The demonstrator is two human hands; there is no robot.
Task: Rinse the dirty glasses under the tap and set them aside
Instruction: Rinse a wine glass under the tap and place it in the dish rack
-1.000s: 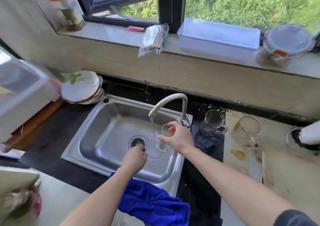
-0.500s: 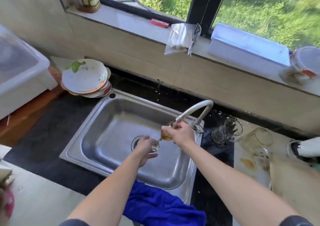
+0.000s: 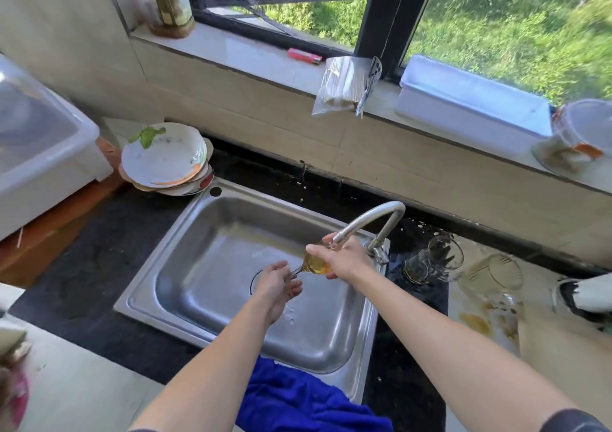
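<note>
A stemmed glass (image 3: 314, 263) with amber liquid in its bowl lies tilted over the steel sink (image 3: 212, 233), its mouth up against the spout of the curved tap (image 3: 367, 220). My right hand (image 3: 344, 261) wraps the bowl. My left hand (image 3: 276, 284) holds the stem and foot, lower left. To the right of the tap, a clear mug (image 3: 443, 257) and a smaller glass (image 3: 416, 267) stand on the dark counter, and a glass jug (image 3: 493, 277) stands on the pale board beyond them.
A stack of dirty plates (image 3: 165, 160) sits at the sink's back left corner. A blue cloth (image 3: 298, 398) hangs over the sink's front edge. Brown spills (image 3: 477, 322) stain the board at right. A white box (image 3: 470, 103), a bag (image 3: 347, 83) and a jar (image 3: 170, 4) line the windowsill.
The glass has gone from upright under the tap to tilted, now showing amber liquid. Both hands have risen toward the spout. The view has shifted left and nearer.
</note>
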